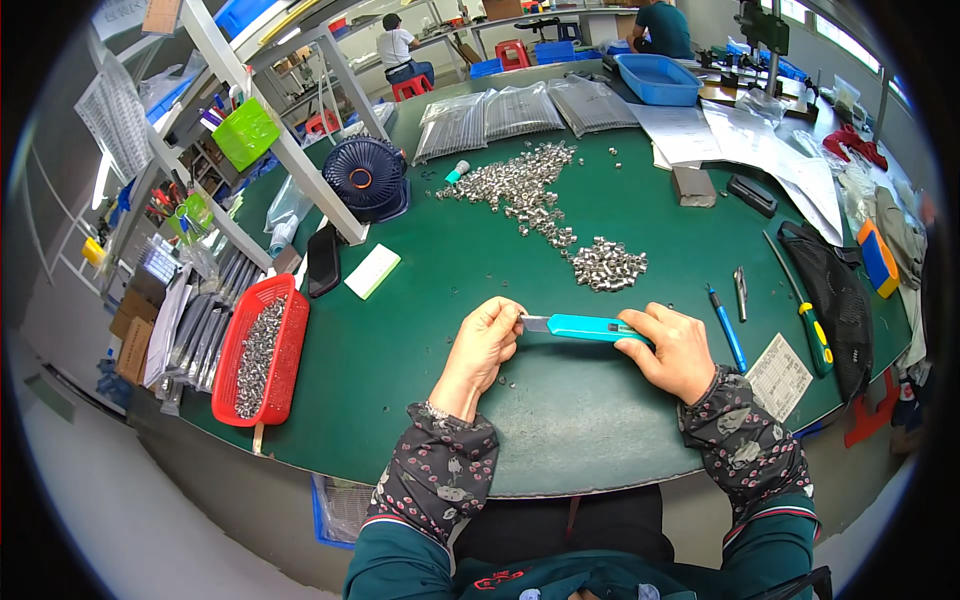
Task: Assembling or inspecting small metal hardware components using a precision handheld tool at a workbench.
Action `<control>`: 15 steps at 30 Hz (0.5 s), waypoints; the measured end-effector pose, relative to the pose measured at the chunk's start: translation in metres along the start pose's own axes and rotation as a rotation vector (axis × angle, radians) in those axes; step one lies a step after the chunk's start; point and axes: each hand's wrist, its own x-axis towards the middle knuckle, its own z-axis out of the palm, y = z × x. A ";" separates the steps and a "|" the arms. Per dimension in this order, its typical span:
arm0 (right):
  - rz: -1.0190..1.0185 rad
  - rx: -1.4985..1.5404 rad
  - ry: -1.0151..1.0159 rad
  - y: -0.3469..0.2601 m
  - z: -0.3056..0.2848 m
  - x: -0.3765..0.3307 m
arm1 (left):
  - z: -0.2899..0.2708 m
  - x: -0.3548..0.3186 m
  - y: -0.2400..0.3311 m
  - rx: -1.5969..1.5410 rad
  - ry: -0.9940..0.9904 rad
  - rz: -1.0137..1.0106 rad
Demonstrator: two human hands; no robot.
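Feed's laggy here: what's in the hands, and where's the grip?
A turquoise utility knife: right hand grips the handle, left hand pinches the blade end.

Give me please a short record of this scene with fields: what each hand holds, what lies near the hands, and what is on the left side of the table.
Left hand: pinches the blade end of the utility knife
Right hand: grips the knife's turquoise handle
Surface: green table
Ahead of hands: pile of small metal parts, with more scattered farther back
Right of hands: blue pen, green-handled screwdriver
Left edge: red basket with metal parts
Farther left: dark blue fan
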 end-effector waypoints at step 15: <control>-0.033 0.029 0.100 0.007 -0.001 0.005 | 0.002 -0.001 0.002 -0.015 0.009 -0.042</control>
